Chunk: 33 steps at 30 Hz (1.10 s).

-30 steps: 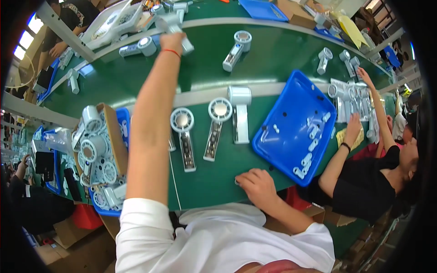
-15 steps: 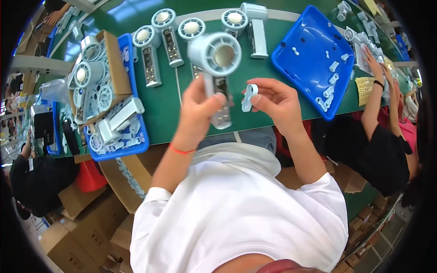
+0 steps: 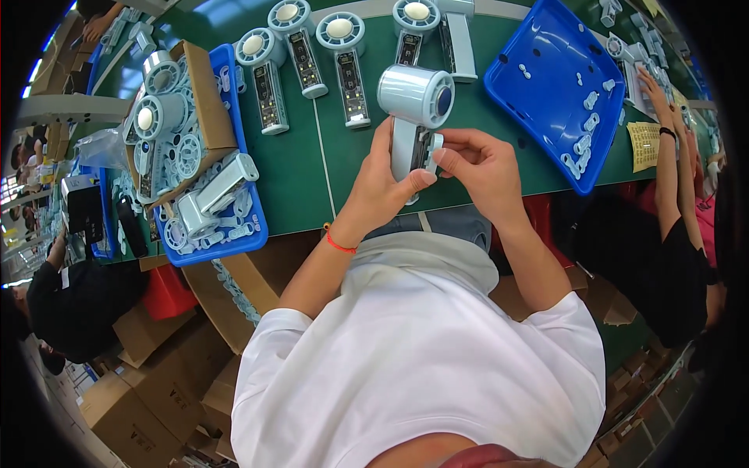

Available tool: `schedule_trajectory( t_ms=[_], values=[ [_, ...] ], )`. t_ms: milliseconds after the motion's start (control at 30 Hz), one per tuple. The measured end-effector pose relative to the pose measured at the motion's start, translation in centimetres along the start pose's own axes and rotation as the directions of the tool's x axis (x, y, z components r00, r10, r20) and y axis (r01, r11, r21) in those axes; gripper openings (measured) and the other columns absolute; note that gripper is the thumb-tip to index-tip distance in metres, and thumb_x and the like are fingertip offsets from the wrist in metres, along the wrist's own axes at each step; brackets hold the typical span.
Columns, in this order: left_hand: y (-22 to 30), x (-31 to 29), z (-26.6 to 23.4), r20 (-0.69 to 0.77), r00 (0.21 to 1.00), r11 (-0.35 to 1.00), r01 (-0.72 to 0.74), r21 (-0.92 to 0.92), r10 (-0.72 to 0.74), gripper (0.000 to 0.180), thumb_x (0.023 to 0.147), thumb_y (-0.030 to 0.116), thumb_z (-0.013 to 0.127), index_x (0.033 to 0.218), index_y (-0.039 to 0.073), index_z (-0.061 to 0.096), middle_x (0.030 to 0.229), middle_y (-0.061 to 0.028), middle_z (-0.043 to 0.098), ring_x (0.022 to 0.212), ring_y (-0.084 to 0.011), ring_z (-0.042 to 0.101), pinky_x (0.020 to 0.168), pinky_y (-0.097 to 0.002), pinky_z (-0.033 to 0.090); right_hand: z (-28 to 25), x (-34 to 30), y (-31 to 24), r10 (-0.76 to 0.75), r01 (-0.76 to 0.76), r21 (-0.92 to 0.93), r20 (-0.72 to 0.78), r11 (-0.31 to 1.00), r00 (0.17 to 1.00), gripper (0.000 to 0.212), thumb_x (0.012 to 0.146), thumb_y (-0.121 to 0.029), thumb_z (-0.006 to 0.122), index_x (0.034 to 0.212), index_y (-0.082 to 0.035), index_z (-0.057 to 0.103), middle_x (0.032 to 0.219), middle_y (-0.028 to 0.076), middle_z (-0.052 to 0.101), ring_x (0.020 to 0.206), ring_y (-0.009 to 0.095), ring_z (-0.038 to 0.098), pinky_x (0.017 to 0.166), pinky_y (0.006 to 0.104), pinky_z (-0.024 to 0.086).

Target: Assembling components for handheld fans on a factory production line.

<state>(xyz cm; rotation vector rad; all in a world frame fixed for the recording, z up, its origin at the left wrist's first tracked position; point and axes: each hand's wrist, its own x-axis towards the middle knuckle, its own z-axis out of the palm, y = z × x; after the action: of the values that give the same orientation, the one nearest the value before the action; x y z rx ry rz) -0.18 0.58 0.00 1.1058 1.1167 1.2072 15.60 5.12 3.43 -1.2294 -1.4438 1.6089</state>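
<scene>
A light-blue handheld fan (image 3: 409, 92) with a round head stands nearly upright in front of me, its handle open on one side so that dark inner parts show. My left hand (image 3: 376, 187) is closed around the handle, thumb across the lower part. Between the thumb and fingers of my right hand (image 3: 485, 165) is a small light-blue plastic piece (image 3: 434, 153), held against the handle's open side. My fingers hide part of it. Beyond my hands, several similar fans lie on the green table, among them one (image 3: 353, 74) with its circuit board showing.
To the right lies a blue tray (image 3: 538, 58) with several small light-blue parts. On the left, a blue bin (image 3: 260, 243) holds loose parts and a cardboard box (image 3: 217, 109) full of fan pieces. A co-worker's arm (image 3: 663, 132) reaches over the table at right.
The fan has turned, its head now facing right, and moved slightly right. My right hand has brought the small plastic piece from beside the fan up against its handle.
</scene>
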Motion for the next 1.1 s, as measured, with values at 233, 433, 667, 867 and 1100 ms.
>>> schedule_trajectory(
  t_ms=[233,433,667,867,1100],
  values=[
    [0.0,0.3,0.9,-0.032,0.989,0.929,-0.127,0.347,0.147,0.081,0.07,0.023,0.074,0.129,-0.005,0.025,0.114,-0.0159,0.046,0.101,-0.0224,0.049,0.086,-0.0327,0.041,0.0,0.1,0.4,-0.024,0.022,-0.04,-0.072,0.999,0.997,0.024,0.078,-0.006,0.065,0.098,0.006,0.059,0.079,0.009,0.064,0.069,0.01,0.06,0.058,0.0217,0.049],
    [0.2,0.5,1.4,-0.09,0.99,0.919,-0.069,0.387,0.113,0.075,0.067,0.012,0.07,0.127,-0.005,0.028,0.113,-0.0178,0.048,0.099,-0.0247,0.052,0.085,-0.033,0.041,0.1,0.2,0.3,-0.017,0.011,-0.071,-0.088,0.997,0.996,0.023,0.076,-0.009,0.068,0.092,0.004,0.058,0.075,0.007,0.063,0.064,0.008,0.058,0.05,0.0196,0.044],
    [-0.2,0.6,1.6,-0.117,0.985,0.88,-0.059,0.472,0.129,0.067,0.067,0.013,0.067,0.122,-0.004,0.033,0.099,-0.0158,0.055,0.087,-0.0225,0.057,0.076,-0.0328,0.046,0.0,0.3,0.1,0.068,-0.073,-0.051,-0.096,0.996,0.993,0.021,0.075,-0.011,0.069,0.086,0.001,0.057,0.074,0.005,0.061,0.062,0.008,0.056,0.05,0.0196,0.043],
    [0.1,0.7,1.0,-0.072,0.997,0.947,0.049,0.319,-0.028,0.066,0.067,0.013,0.068,0.121,-0.004,0.035,0.099,-0.0151,0.056,0.086,-0.0217,0.057,0.076,-0.0322,0.046,0.0,0.8,0.3,0.07,-0.07,-0.005,-0.02,0.998,0.997,0.021,0.076,-0.011,0.068,0.085,0.001,0.053,0.074,0.004,0.057,0.066,0.008,0.055,0.057,0.0203,0.045],
    [0.3,0.6,1.5,-0.074,0.993,0.918,-0.055,0.393,0.091,0.067,0.067,0.013,0.07,0.121,-0.004,0.035,0.098,-0.0137,0.057,0.086,-0.0207,0.057,0.077,-0.0308,0.045,0.2,0.2,0.4,0.008,-0.01,-0.043,-0.045,0.999,0.999,0.02,0.076,-0.008,0.065,0.087,0.001,0.051,0.076,0.007,0.057,0.067,0.008,0.055,0.06,0.0214,0.046]
  ],
)
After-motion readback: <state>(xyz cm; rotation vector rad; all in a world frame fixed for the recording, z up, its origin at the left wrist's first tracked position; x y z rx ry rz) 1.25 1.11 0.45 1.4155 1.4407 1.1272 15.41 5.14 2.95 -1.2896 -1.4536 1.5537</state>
